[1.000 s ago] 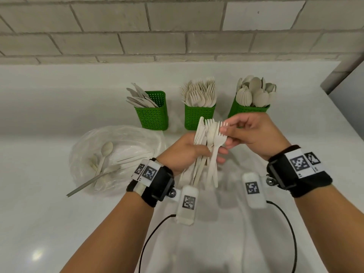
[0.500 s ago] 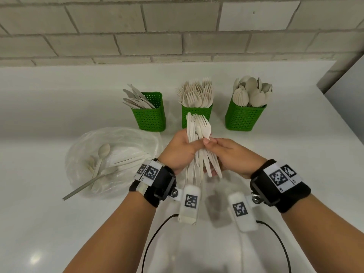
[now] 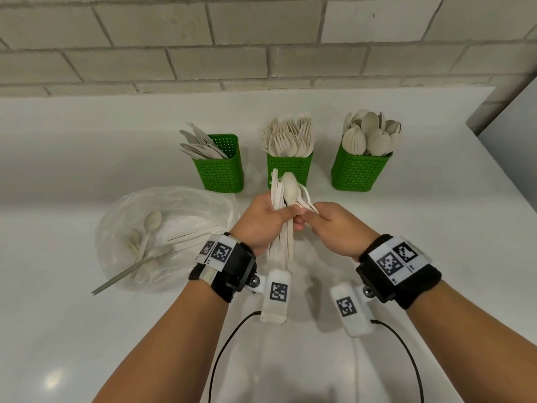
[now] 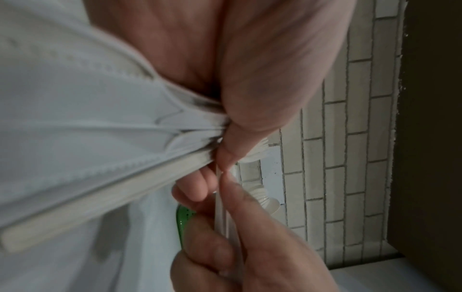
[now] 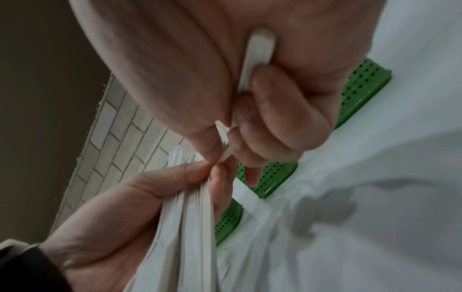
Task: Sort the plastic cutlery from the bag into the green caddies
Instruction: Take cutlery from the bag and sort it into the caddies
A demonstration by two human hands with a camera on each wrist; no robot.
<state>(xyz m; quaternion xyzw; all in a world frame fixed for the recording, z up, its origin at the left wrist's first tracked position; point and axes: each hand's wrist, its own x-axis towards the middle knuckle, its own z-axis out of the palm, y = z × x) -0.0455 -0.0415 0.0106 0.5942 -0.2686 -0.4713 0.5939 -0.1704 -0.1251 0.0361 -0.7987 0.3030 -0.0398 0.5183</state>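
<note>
Nearest, the left hand (image 3: 263, 221) is curled tight round a bundle of cutlery (image 3: 280, 216), held upright above the counter (image 3: 436, 216); the handles hang below the fist and a spoon bowl shows at the top. The right hand (image 3: 334, 228) sits just beside it, thumb and fingers pinching 2 or so thin pieces (image 5: 246, 65) that run back through its palm; their tips lie against the bundle, so the 2 hands are touching there.

To the left lies the clear bag (image 3: 162, 237), with a spoon and several other pieces inside and 1 handle poking out onto the counter; the job is therefore not finished.

Farther back stand 3 green caddies, well apart from the hands: the knife caddy (image 3: 220, 170) on the left, the fork caddy (image 3: 290, 167) in the middle, the spoon caddy (image 3: 360, 173) on the right.

The risks, as I judge them: drawing the pinched pieces out may drag neighbours with them, since the plastic is smooth and packed close, and these could drop on the counter; the pinched pieces are seen edge-on, so their kind is unclear, and a hasty drop could put them in the wrong caddy; the fork and spoon caddies look crammed, so a new piece may catch and not seat, or nudge a light caddy over.
</note>
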